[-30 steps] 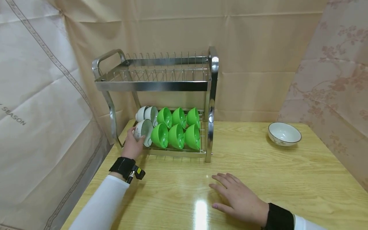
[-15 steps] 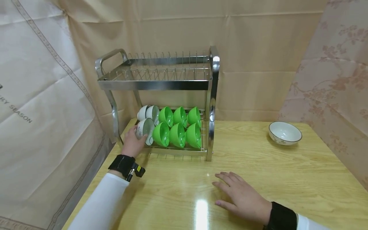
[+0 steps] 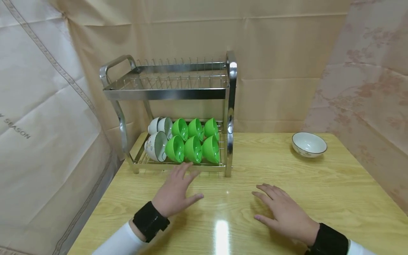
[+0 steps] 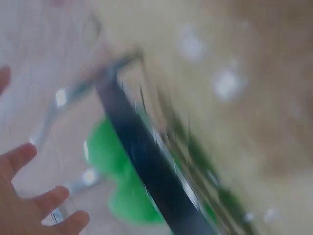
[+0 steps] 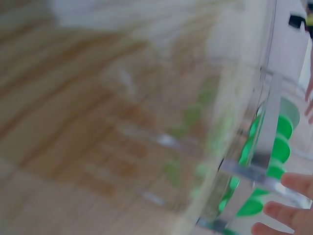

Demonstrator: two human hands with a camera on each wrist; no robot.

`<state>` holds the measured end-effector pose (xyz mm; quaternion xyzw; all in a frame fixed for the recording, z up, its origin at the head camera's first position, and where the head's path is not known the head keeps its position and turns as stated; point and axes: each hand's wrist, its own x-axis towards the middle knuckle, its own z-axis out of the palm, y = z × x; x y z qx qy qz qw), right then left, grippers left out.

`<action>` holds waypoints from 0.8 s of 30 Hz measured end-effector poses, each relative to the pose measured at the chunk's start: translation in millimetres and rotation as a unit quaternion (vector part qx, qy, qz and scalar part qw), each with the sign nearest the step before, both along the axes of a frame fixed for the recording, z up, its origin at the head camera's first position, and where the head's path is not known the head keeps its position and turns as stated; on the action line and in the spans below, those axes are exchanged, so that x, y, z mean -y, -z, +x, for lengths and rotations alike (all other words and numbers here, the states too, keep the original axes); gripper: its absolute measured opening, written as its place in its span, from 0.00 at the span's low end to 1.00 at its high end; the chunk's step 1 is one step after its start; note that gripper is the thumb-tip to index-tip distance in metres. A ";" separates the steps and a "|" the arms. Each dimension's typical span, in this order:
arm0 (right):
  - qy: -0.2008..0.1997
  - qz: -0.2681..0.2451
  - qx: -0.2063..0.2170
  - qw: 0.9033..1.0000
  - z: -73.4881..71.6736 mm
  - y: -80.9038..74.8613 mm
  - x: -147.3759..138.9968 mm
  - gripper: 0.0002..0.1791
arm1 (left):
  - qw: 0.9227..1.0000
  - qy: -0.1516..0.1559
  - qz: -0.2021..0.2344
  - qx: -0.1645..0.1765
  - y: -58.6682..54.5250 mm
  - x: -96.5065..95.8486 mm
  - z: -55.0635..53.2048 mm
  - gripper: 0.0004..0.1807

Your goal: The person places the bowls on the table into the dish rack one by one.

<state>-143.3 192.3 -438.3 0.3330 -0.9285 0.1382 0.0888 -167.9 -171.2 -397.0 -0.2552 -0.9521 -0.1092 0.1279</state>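
My left hand (image 3: 173,193) hovers over the table just in front of the dish rack, fingers spread and holding nothing. To its right, my right hand (image 3: 287,214) is also over the table with its fingers spread and nothing in it. On the rack's lower tier, a white floral bowl (image 3: 156,146) stands on its side at the front left, apart from my left hand. Beside it several green bowls (image 3: 193,149) stand on edge in two rows. Two smaller white bowls (image 3: 164,126) sit behind the floral one. The left wrist view is blurred, with fingers (image 4: 49,199) near green bowls (image 4: 110,152).
The two-tier metal dish rack (image 3: 169,94) stands at the back left of the wooden table (image 3: 255,166), with wire slots on its upper tier. Another white floral bowl (image 3: 309,144) sits upright at the back right. Cloth (image 3: 271,71) hangs behind and at both sides.
My left hand has let go of the white floral bowl at the front left and moved right and toward me. My right hand has shifted slightly to the right.
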 end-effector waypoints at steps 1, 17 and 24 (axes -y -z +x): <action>0.007 0.000 -0.004 1.000 -0.8 -0.5 -2.8 0.35 | 1.000 0.017 -0.019 0.001 3.4 -5.6 5.3 0.43; 0.040 0.010 -0.008 0.999 -16.1 -6.6 -19.4 0.34 | 0.995 0.082 -0.059 0.017 19.5 -29.6 25.4 0.41; 0.108 0.027 -0.058 0.992 -81.5 -15.6 -67.3 0.27 | 0.994 0.091 -0.051 0.019 20.1 -31.1 29.8 0.41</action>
